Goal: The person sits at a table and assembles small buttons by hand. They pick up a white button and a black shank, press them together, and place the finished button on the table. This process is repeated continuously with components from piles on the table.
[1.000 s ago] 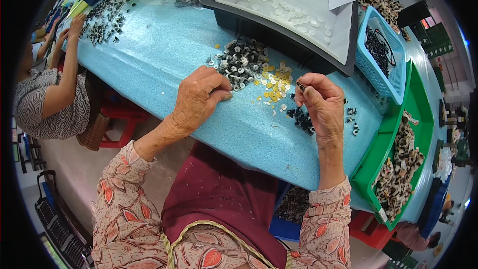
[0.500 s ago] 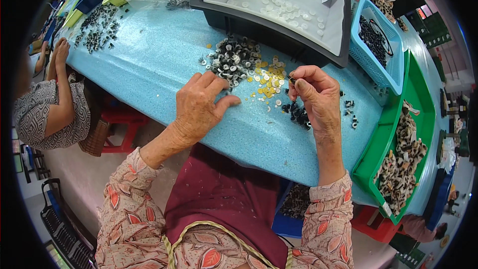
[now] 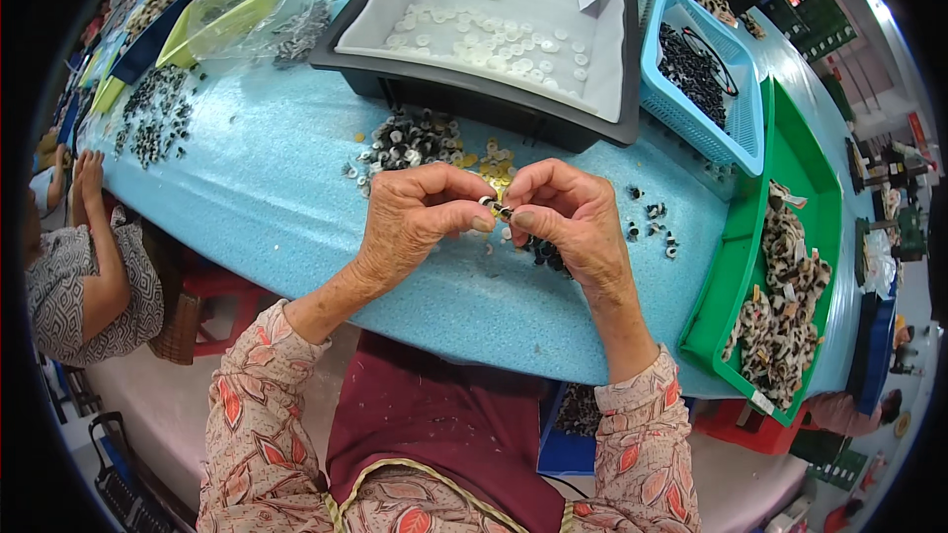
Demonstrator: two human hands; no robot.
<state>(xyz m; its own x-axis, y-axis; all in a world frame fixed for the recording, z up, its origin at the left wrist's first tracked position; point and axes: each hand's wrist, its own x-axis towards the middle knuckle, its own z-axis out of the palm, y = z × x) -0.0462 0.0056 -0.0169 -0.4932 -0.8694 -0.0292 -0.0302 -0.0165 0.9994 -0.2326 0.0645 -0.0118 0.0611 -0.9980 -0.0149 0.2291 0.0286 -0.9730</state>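
- The left hand (image 3: 410, 222) is narrow: its thumb and forefinger pinch the pale end of a small black-and-white piece (image 3: 497, 206).
- The right hand (image 3: 583, 227) is also narrow, and it pinches the dark end; whether these are two parts, I cannot tell.
- This piece is between the two hands, above the blue table (image 3: 286, 188).
- Beyond the left hand lies a pile of black-and-white pieces (image 3: 410, 143).
- Dark pieces (image 3: 545, 255) lie partly hidden by the right hand.

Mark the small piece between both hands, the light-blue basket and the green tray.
Small piece (image 3: 496, 206): head view, middle.
Light-blue basket (image 3: 688, 124): head view, near wall.
Green tray (image 3: 733, 262): head view, left wall.
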